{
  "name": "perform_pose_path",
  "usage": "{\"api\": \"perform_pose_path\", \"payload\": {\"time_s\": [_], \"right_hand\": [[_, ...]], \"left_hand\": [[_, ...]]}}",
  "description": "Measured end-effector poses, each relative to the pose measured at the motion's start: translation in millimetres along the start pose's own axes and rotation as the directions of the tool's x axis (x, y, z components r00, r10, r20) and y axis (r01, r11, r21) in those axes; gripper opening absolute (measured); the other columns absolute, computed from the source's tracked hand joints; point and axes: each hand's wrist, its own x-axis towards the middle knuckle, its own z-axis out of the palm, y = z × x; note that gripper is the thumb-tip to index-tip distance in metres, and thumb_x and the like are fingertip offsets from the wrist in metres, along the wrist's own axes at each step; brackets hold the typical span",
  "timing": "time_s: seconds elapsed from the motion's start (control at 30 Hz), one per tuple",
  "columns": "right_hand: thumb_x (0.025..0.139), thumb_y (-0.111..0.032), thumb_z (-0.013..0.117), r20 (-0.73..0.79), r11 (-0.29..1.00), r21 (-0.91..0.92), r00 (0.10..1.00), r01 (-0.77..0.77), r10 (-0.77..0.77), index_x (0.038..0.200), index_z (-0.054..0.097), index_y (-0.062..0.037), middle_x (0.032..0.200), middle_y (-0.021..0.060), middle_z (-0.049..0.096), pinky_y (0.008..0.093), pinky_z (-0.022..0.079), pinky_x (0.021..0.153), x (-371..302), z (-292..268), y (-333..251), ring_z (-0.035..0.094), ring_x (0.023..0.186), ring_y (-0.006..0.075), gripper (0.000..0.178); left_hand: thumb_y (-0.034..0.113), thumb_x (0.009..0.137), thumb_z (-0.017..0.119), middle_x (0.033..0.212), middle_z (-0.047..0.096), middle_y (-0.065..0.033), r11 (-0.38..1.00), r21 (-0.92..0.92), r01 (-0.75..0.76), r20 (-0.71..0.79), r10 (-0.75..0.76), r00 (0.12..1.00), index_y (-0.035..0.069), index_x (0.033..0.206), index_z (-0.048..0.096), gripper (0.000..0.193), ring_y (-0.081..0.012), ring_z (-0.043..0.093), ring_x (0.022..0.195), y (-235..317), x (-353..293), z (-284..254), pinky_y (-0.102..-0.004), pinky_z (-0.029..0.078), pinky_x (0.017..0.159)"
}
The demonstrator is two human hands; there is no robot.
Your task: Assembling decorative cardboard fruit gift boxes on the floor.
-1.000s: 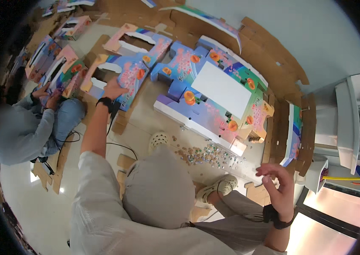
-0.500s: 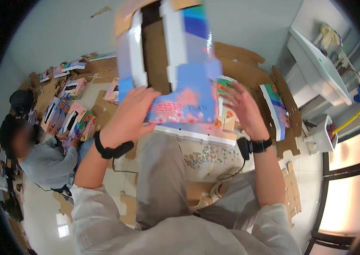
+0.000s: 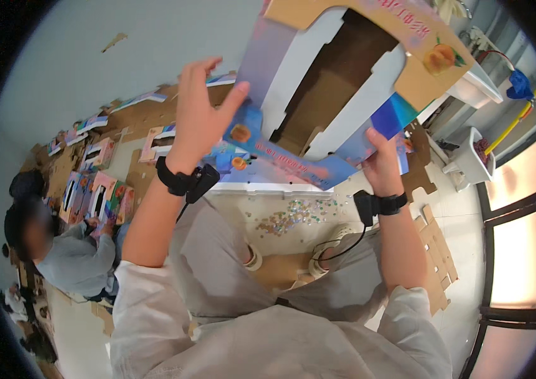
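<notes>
The right hand [image 3: 382,167] is gripping the box [image 3: 369,95] by its edge — the left hand [image 3: 198,120] is standing wide open, empty, beside it.

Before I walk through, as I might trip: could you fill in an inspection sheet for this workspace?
Surface: pale tiled floor.
Things: printed carton, raised, its opening showing.
Clutter: small pieces scattered on the floor; flat cardboard at right.
Hands: right hand grips the carton's edge; left hand open beside it, contact unclear.
Cables: black cables run from both wrist straps.
Surroundings: co-worker at left, bright panels at right.
</notes>
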Motion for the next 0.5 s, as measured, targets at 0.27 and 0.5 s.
{"api": "perform_pose_path", "payload": {"time_s": [0.27,0.5], "right_hand": [[0.083,-0.002,0.083,-0.117,0.996,0.053,0.991,0.073,-0.066,0.152,0.042,-0.0066,0.135,0.0069,0.06,0.0419,0.052,0.105,4,-3,7,0.059,0.125,0.0201,0.08],[0.076,-0.002,0.089,-0.121,0.972,-0.236,0.992,0.015,-0.045,0.154,0.039,-0.0043,0.138,0.0081,0.059,0.0383,0.045,0.112,23,-26,19,0.058,0.128,0.0204,0.093]], "left_hand": [[-0.001,0.089,0.063,0.135,0.065,-0.0114,0.963,-0.219,0.16,0.129,-0.134,0.983,0.002,0.146,0.056,0.057,-0.0244,0.065,0.118,-74,-26,77,-0.0366,0.053,0.098],[0.006,0.084,0.082,0.161,0.045,-0.0186,0.957,-0.084,0.278,0.294,-0.243,0.924,0.006,0.164,0.033,0.094,-0.0267,0.046,0.147,-104,-42,67,-0.0389,0.049,0.11]]}}
